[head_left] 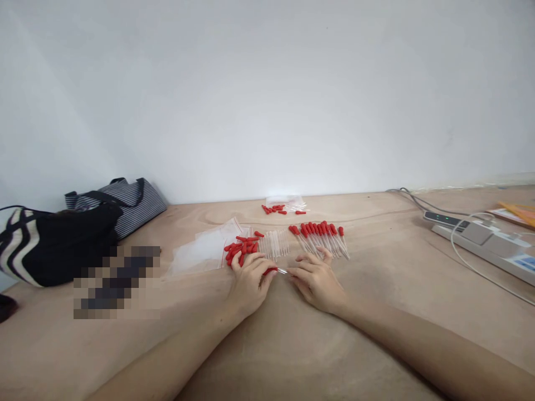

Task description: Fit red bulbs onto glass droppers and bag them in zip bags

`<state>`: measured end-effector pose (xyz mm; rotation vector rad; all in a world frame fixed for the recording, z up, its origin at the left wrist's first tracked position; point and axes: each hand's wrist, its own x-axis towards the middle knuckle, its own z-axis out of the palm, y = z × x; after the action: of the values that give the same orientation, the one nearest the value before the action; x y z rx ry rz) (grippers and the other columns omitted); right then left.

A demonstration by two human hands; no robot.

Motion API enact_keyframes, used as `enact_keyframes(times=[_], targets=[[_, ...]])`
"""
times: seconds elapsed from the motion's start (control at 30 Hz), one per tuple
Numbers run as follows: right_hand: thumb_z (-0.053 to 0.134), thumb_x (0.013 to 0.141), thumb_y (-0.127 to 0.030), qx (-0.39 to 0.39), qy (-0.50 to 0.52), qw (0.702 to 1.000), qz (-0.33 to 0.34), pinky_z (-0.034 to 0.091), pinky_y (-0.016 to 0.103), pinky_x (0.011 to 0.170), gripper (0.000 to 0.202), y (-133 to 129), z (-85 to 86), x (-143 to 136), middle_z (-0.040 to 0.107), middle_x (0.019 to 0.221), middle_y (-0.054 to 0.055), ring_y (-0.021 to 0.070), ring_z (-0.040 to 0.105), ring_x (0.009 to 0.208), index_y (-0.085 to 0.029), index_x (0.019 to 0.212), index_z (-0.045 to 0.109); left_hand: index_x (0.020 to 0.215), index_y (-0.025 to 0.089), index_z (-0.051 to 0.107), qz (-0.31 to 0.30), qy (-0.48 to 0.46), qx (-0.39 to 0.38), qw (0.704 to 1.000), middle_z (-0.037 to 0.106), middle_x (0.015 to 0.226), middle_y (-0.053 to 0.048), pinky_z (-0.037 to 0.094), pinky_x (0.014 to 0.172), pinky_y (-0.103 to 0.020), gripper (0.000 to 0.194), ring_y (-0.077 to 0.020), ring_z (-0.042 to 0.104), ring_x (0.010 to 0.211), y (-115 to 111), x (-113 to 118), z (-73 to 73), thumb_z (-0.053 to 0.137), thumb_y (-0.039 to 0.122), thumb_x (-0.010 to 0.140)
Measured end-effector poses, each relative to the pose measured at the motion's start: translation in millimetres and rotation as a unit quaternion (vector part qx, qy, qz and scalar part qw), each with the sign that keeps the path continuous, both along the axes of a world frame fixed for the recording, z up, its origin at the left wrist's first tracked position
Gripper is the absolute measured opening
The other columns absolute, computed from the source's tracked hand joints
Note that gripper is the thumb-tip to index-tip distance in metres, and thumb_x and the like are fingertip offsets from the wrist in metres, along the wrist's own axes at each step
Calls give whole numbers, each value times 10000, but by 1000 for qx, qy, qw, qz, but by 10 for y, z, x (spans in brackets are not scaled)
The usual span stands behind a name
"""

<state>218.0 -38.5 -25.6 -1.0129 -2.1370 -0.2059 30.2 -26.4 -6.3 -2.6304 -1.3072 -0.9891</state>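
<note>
Low over the wooden table, my left hand [249,285] is closed on a red rubber dropper bulb [271,270]. My right hand [318,283] pinches a clear glass dropper tube [283,271], whose end meets the bulb's mouth; how deep it sits is too small to tell. Just beyond my left hand lies a pile of red bulbs [246,247]. A row of bare tubes [273,243] is laid out side by side in the middle. Past my right hand are several droppers [328,238] with red bulbs fitted on their far ends.
Clear plastic bags [200,252] lie flat left of the bulbs. More bulbs [273,209] and tubes rest by the wall. At left stand a striped bag [140,209] and a black bag [79,245]; a power strip [497,253] with cables lies at right.
</note>
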Motion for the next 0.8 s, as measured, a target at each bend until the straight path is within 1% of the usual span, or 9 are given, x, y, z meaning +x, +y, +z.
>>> enact_keyframes(times=[0.1, 0.27, 0.4, 0.53, 0.67, 0.8], targets=[[490, 799, -179, -4, 2, 1000, 7, 131, 420, 899, 160, -16, 0, -12, 620, 663, -15, 147, 500, 824, -240, 866, 621, 800, 237, 586, 6, -15, -5, 1000, 675, 796, 23, 104, 932, -492, 91, -206, 544, 930, -11, 8, -5, 496, 221, 809], [476, 789, -143, -15, -14, 1000, 14, 149, 412, 865, 218, -15, 19, 17, 608, 670, -15, 151, 475, 825, -255, 909, 618, 763, 237, 597, -7, -50, 2, 999, 679, 733, 32, 78, 936, -509, 92, -210, 560, 895, -24, 17, -13, 519, 194, 788], [465, 763, -104, 11, -40, 999, 14, 140, 410, 861, 246, -8, 31, 37, 606, 678, -10, 155, 468, 834, -239, 901, 618, 752, 238, 603, -28, -48, 16, 998, 682, 700, 36, 40, 954, -519, 101, -213, 572, 887, -34, 24, -8, 520, 191, 787], [434, 731, -52, 29, -34, 999, 16, 132, 422, 864, 309, -6, 31, 26, 617, 708, 3, 168, 464, 851, -231, 917, 604, 743, 232, 605, -39, -33, 34, 998, 681, 694, 37, 31, 972, -509, 115, -201, 584, 871, -47, 43, 0, 508, 201, 798], [417, 738, -43, 21, -29, 999, 12, 132, 423, 871, 281, -4, 33, 8, 621, 709, 14, 171, 465, 853, -206, 883, 593, 731, 222, 597, -49, -32, 52, 997, 676, 681, 43, 15, 987, -493, 120, -186, 597, 842, -66, 59, 21, 503, 184, 794], [420, 742, -53, 27, -45, 998, 14, 139, 417, 869, 230, 0, 32, 4, 609, 669, 1, 153, 466, 779, -196, 813, 586, 723, 217, 590, -70, -39, 43, 996, 672, 661, 42, -1, 990, -486, 120, -184, 598, 840, -82, 66, 41, 500, 195, 799]])
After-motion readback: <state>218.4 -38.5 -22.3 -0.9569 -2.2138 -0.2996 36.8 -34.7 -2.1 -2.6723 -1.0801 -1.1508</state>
